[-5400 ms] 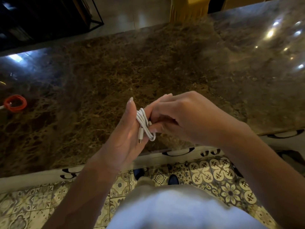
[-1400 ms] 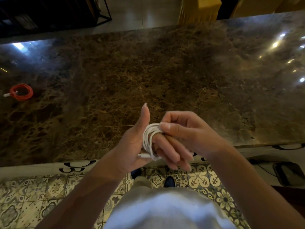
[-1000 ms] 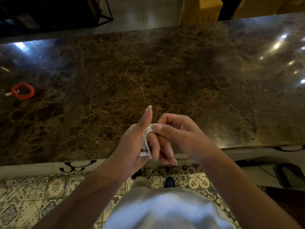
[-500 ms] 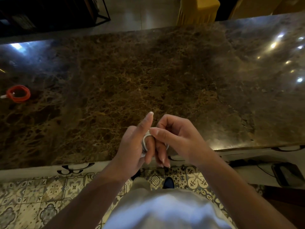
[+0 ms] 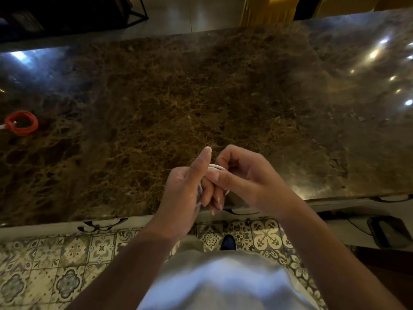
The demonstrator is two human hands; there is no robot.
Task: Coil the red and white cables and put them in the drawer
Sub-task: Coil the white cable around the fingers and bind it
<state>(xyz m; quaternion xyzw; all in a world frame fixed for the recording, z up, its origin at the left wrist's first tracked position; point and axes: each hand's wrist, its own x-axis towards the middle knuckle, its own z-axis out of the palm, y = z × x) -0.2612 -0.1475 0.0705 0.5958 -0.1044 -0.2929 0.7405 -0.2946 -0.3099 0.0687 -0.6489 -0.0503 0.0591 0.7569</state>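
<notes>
The white cable (image 5: pixel 216 167) is a small coil held between both hands over the near edge of the marble counter; only a short arc of it shows between the fingers. My left hand (image 5: pixel 186 191) wraps around the coil with its thumb pointing up. My right hand (image 5: pixel 242 176) pinches the coil's top from the right, its fingers threaded through the loops. The red cable (image 5: pixel 21 123) lies coiled on the counter at the far left, a white plug sticking out of its left side. No drawer is in view.
The brown marble counter (image 5: pixel 201 97) fills the middle of the view, with a white patterned front edge (image 5: pixel 100 225) below it. Patterned floor tiles (image 5: pixel 44 265) lie under me. A dark flat object (image 5: pixel 388 231) sits low at the right. Yellow furniture (image 5: pixel 268 10) stands beyond the counter.
The coil has shrunk into my hands: its loops and plug showed earlier, and my fingers now cover most of it. Both hands closed tighter together. The red cable has not moved.
</notes>
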